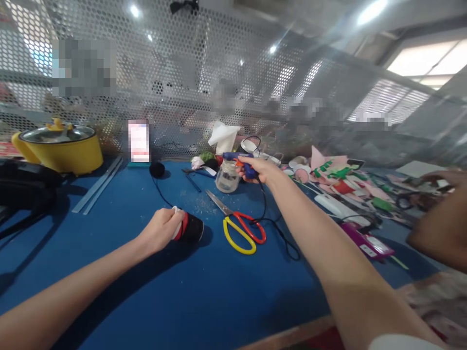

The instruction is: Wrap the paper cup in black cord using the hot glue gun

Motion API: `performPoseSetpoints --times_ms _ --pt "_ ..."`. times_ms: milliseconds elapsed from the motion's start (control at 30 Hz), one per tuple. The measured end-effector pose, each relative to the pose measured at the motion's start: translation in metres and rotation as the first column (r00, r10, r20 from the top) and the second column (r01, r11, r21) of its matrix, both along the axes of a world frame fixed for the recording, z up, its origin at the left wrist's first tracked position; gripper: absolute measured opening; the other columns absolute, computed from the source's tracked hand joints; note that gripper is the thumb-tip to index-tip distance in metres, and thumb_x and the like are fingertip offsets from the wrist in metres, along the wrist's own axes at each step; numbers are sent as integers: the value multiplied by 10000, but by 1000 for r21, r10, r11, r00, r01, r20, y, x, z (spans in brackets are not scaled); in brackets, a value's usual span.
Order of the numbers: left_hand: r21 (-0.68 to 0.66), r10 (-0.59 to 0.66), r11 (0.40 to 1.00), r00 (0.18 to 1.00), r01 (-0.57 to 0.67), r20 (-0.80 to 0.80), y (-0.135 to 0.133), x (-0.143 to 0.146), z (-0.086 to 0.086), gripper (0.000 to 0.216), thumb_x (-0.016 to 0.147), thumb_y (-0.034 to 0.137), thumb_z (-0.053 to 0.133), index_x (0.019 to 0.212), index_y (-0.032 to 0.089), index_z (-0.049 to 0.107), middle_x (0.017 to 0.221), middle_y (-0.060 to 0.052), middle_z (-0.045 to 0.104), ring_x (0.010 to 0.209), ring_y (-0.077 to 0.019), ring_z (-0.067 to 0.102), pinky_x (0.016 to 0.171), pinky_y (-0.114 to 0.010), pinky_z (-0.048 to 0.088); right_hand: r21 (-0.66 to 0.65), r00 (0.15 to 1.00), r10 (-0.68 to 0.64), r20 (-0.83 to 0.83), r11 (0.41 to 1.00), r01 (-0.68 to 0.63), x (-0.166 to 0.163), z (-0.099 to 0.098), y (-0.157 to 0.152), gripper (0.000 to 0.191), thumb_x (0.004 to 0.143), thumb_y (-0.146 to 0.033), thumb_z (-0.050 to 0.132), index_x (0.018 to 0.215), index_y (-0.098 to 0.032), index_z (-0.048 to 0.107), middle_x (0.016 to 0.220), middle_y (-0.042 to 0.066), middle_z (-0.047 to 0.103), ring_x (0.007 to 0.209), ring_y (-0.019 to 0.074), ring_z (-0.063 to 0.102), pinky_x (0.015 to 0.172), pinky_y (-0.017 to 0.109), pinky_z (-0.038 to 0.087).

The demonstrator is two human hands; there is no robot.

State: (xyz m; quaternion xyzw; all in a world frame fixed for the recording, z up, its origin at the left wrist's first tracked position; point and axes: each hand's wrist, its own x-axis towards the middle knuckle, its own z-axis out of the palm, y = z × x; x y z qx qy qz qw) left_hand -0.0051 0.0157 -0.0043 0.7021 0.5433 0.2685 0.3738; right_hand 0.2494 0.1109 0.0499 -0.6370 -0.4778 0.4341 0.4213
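Judging the yarn-wrapped cylinder [193, 228] light, I clasped its end in my left hand [161, 226], right hand [260, 169] gripping a glue gun [233, 156].

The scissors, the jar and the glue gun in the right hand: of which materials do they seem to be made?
Scissors: grey, slightly shiny blades, apparently metal; red and yellow handles, probably smooth plastic, given their bright, even colour.
Jar: clear and glossy; its see-through wall fits glass or clear plastic.
Glue gun: blue, probably hard plastic, as its even colour suggests.
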Motion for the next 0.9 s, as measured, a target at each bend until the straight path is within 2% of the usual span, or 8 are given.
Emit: performPoseSetpoints --times_ms 333,467,533,567,633,700,800,900 --pt "20 -10 1000 999 10 -32 -2 0 2 305 713 361 300 467 182 282 461 39 260 454 -90 267 431 -221 207 -89 952 -19 306 995 49 13 4 -7 484 762 -541 327 611 -134 541 522 98 589 552 178 584 483 289 463" --pt "17 -31 999 999 31 -17 -3 1 2 315 727 364 295 472 179 297 457 41 264 452 -87 271 424 -216 206 179 849 -212 483 974 141 3 14 -42 386 689 -506 485 651 -131 568 708 129 607 801 237 560 623 292 414" --pt "18 -64 998 998 65 -18 -5 2 4 330 740 366 281 469 178 290 451 44 263 446 -83 268 422 -213 208 473 723 -323 610 881 -6 -14 12 -65 431 712 -525 431 680 -129 598 752 123 610 798 236 552 638 303 391" --pt "26 -87 996 996 88 -26 -7 3 5 338 748 366 273 467 178 284 448 45 262 442 -81 265 422 -212 209 492 730 -272 627 865 -101 -25 7 -75 460 732 -532 390 707 -130 613 733 108 615 753 219 559 625 299 388" --pt "73 -140 987 987 146 -73 -12 4 7 355 764 366 257 462 179 266 441 49 260 432 -76 256 424 -214 208 312 800 98 592 887 -340 -49 -6 -89 504 741 -552 351 742 -138 638 695 79 628 687 185 570 608 283 395" --pt "155 -213 960 969 231 -129 -17 5 9 355 779 348 246 468 179 261 447 49 272 430 -72 255 432 -216 215 138 791 431 434 836 -531 -70 -21 -94 520 740 -562 344 770 -143 650 772 75 643 749 179 573 669 279 402" --pt "267 -333 887 923 377 -195 -24 6 12 319 792 280 248 492 175 276 479 43 313 441 -70 275 454 -215 238 59 756 639 145 757 -651 -90 -39 -92 503 742 -553 351 820 -153 645 873 64 636 862 174 549 766 280 383" --pt "306 -434 819 872 486 -226 -27 7 12 285 792 216 256 513 170 296 506 39 336 460 -68 288 483 -213 257 90 702 703 -109 711 -698 -98 -45 -91 365 736 -463 454 877 -172 624 851 34 634 840 141 547 791 273 373"
